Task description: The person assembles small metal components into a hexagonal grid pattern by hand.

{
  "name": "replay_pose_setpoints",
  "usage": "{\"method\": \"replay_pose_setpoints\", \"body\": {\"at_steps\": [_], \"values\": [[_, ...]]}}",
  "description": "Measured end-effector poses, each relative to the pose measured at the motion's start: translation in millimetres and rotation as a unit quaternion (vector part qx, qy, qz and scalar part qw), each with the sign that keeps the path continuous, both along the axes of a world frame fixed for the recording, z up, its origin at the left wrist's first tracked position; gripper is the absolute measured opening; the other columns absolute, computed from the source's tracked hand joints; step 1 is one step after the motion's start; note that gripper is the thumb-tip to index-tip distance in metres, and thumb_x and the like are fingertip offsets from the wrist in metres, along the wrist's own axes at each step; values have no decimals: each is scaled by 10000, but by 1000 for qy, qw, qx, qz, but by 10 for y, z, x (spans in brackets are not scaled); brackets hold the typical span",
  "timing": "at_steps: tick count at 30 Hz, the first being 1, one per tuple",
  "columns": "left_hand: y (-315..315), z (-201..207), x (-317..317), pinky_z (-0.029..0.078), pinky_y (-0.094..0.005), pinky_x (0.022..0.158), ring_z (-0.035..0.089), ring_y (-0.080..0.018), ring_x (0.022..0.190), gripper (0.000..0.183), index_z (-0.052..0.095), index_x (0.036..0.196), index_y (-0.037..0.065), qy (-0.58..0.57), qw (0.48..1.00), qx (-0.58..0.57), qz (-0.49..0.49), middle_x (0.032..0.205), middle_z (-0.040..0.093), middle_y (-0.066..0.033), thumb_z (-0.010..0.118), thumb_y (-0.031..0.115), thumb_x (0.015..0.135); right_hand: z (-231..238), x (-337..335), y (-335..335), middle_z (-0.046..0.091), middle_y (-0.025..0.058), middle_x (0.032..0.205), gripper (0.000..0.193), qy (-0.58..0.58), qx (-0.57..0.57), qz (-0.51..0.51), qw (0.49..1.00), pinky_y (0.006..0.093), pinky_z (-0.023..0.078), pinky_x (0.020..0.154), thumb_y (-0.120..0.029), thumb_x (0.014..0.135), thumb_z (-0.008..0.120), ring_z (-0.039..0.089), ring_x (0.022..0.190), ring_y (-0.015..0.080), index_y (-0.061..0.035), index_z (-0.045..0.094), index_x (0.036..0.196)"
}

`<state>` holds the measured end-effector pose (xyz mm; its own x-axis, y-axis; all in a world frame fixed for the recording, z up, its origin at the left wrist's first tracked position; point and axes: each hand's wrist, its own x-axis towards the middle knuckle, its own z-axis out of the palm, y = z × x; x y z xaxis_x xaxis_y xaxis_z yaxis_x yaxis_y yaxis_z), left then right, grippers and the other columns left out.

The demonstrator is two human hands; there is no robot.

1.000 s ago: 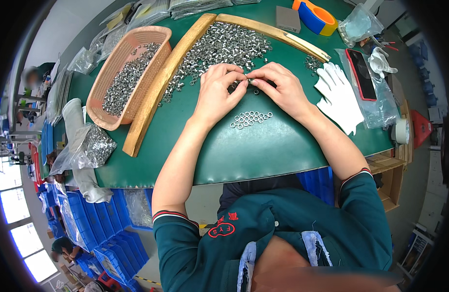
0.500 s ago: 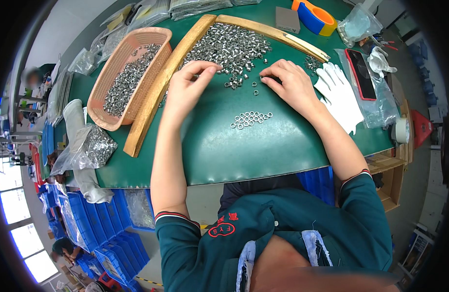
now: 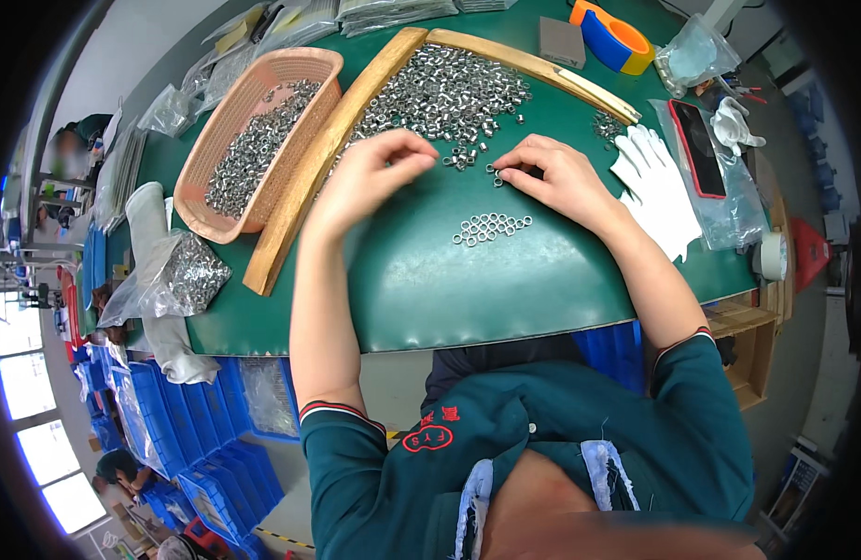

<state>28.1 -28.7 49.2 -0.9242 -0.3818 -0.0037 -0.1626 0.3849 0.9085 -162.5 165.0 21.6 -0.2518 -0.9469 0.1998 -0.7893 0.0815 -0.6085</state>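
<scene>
1. Two loose rings, small, bright metal, on the green tabletop, right at the fingertips of my right hand. They sit close together, one a little farther from me and to the left. Being short and round, they offer no long axis worth noting.
2. Key relation: the pair lies just left of my right thumb and forefinger. Right is clearly the nearer hand; my left hand is well apart, across a stretch of bare green.
3. Right grip: thumb and forefinger come down at the rings. Whether they pinch one or merely touch, I cannot tell.
4. Left grip: thumb and forefinger curled toward each other, blurred. No ring shows between them; cannot tell whether the tips meet.
5. Grouped rings: nearer my body than the loose pair, packed flat, the patch running roughly left to right.
6. Heap of rings: beyond both hands, small stragglers spilling toward me, wooden strips bordering it.
7. Farther out: pink basket of metal parts on the left, white glove beside my right forearm.
</scene>
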Motion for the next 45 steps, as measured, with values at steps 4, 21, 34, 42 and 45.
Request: {"method": "replay_pose_setpoints", "body": {"at_steps": [4, 21, 34, 42, 45], "values": [[251, -139, -182, 496, -330, 717, 598, -183, 774, 241, 607, 1011, 62, -34, 963, -263, 56, 912, 575, -63, 708, 169, 820, 5, 8, 6, 642, 42, 925, 186, -35, -2, -17, 999, 280, 502, 720, -168, 886, 651, 640, 829, 150, -84, 692, 1047], [212, -276, -284, 478, -256, 641, 569, -72, 672, 136, 649, 964, 55, 26, 994, -27, 107, 765, 640, -19, 684, 151, 874, -9, 84, -14, 640, 34, 921, 234, -43, -57, -22, 997, 291, 505, 693, -201, 880, 664, 632, 780, 153, -100, 670, 1091], [503, -257, -374, 520, -324, 704, 669, -200, 765, 150, 635, 986, 46, 58, 989, -102, 86, 906, 684, -74, 660, 154, 886, -34, 139, -78, 648, 25, 835, 168, -24, -116, -38, 992, 296, 506, 637, -234, 870, 691, 631, 718, 153, -100, 682, 972], [532, -276, -389, 510, -373, 711, 657, -279, 805, 101, 609, 932, 65, 87, 952, -263, 127, 899, 664, -99, 652, 137, 875, -73, 130, -73, 695, 57, 934, 207, -221, -93, -55, 969, 275, 529, 682, -195, 869, 704, 681, 811, 145, -59, 664, 1020], [504, -298, -380, 511, -371, 701, 660, -259, 795, 95, 609, 930, 69, 83, 955, -238, 155, 890, 661, -89, 654, 128, 870, 4, 113, -58, 691, 58, 937, 195, -190, -80, -70, 976, 287, 531, 698, -195, 867, 702, 681, 834, 162, -63, 665, 1006]]}}
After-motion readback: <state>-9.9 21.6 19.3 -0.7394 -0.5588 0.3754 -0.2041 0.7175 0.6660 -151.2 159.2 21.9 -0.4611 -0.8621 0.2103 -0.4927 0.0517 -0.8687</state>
